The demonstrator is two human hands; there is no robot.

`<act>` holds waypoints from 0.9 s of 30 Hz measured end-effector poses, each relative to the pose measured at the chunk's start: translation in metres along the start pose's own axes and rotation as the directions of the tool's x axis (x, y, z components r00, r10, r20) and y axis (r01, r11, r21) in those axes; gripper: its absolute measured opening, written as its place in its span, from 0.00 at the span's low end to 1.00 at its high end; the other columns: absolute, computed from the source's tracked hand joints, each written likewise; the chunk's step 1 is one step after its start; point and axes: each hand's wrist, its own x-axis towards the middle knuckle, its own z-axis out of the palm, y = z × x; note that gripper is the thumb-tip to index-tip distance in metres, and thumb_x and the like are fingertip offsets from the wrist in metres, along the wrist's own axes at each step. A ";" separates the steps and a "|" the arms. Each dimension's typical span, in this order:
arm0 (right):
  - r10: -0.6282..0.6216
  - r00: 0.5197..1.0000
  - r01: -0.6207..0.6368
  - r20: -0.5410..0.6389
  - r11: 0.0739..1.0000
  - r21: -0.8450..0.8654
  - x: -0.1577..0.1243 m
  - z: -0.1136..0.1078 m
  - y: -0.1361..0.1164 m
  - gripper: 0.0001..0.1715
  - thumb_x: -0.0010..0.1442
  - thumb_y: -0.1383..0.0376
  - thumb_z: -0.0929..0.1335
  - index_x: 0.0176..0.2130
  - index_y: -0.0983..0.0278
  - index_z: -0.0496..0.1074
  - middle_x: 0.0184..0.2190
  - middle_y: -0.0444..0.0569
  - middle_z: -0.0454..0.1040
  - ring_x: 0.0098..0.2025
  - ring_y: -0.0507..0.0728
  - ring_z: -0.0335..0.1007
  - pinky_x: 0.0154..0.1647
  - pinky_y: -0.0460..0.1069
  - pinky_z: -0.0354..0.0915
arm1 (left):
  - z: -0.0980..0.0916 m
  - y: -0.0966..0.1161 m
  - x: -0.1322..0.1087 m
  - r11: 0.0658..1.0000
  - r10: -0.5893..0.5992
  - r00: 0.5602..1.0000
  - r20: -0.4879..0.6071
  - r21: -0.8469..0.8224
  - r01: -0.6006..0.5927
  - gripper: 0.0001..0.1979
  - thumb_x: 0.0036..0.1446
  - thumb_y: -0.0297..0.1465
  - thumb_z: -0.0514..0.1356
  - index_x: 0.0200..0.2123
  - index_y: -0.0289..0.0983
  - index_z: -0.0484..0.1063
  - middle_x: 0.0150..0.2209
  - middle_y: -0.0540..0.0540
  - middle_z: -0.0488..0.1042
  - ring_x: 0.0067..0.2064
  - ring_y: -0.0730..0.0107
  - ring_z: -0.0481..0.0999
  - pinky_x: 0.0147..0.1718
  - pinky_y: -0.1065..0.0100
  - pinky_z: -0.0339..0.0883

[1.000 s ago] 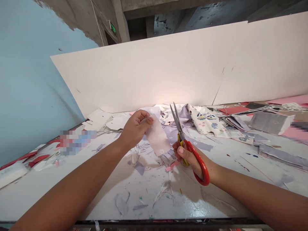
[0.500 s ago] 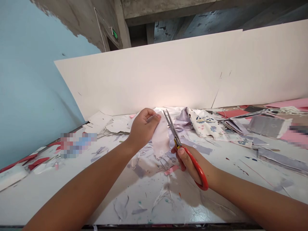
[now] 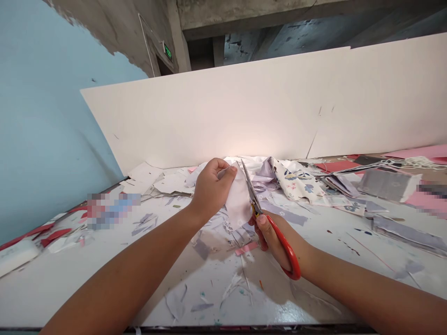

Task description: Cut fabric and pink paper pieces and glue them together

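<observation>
My left hand pinches a pale pinkish-white piece of fabric by its top, thumb over fingers, so the piece hangs down above the table. In my right hand is a pair of scissors with red handles, blades pointing up and away from me, slightly apart. The blades lie along the right edge of the fabric; one blade is partly behind it. Behind the scissors lies a crumpled white cloth with a flower print.
Fabric scraps and thin offcuts litter the white table. Stacked grey-lilac pieces, pink and red sheets and white cord lie at the right. Red scraps are at the left. A white board stands along the back.
My left hand and the fabric have shifted slightly right, bringing the fabric's right edge between or against the scissor blades. The right hand has barely moved.
</observation>
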 end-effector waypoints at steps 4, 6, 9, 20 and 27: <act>0.004 1.000 -0.004 0.003 1.000 -0.012 -0.001 0.001 0.002 0.29 0.56 0.43 0.50 0.21 0.61 0.55 0.15 0.42 0.58 0.24 0.56 0.68 0.23 0.48 0.60 | 0.001 -0.002 0.001 1.000 -0.017 1.000 -0.020 0.002 0.017 0.09 0.49 0.38 0.56 0.26 0.39 0.63 0.24 0.53 0.66 0.22 0.77 0.61 0.22 0.74 0.54; 0.010 1.000 -0.010 0.008 1.000 -0.021 -0.001 0.001 0.002 0.29 0.56 0.42 0.50 0.21 0.61 0.55 0.16 0.42 0.59 0.22 0.55 0.67 0.22 0.48 0.59 | 0.002 -0.002 0.001 1.000 -0.015 0.999 -0.029 0.001 0.015 0.09 0.49 0.38 0.56 0.26 0.39 0.63 0.24 0.53 0.67 0.23 0.76 0.62 0.23 0.74 0.54; 0.025 1.000 -0.024 0.012 0.999 -0.026 -0.001 0.002 0.001 0.30 0.55 0.42 0.50 0.23 0.61 0.57 0.16 0.42 0.59 0.21 0.55 0.66 0.22 0.48 0.58 | 0.002 -0.001 0.000 1.000 -0.009 1.000 -0.027 0.002 0.009 0.09 0.49 0.38 0.56 0.26 0.39 0.63 0.24 0.53 0.67 0.23 0.77 0.62 0.23 0.74 0.54; 0.061 0.998 -0.061 0.026 0.998 0.011 0.000 0.002 0.005 0.30 0.55 0.42 0.51 0.28 0.62 0.62 0.15 0.40 0.58 0.18 0.53 0.63 0.21 0.47 0.53 | 0.002 0.000 -0.002 1.000 0.010 1.000 -0.029 0.023 -0.010 0.08 0.49 0.38 0.56 0.26 0.39 0.63 0.22 0.54 0.65 0.21 0.78 0.59 0.22 0.74 0.53; 0.071 0.997 -0.070 0.023 0.997 -0.019 0.001 0.003 0.006 0.30 0.55 0.42 0.50 0.27 0.62 0.60 0.15 0.40 0.57 0.18 0.53 0.64 0.21 0.47 0.53 | 0.002 -0.001 -0.002 0.999 0.021 1.000 -0.023 0.040 -0.020 0.09 0.49 0.38 0.56 0.26 0.39 0.62 0.23 0.54 0.66 0.21 0.78 0.60 0.22 0.75 0.54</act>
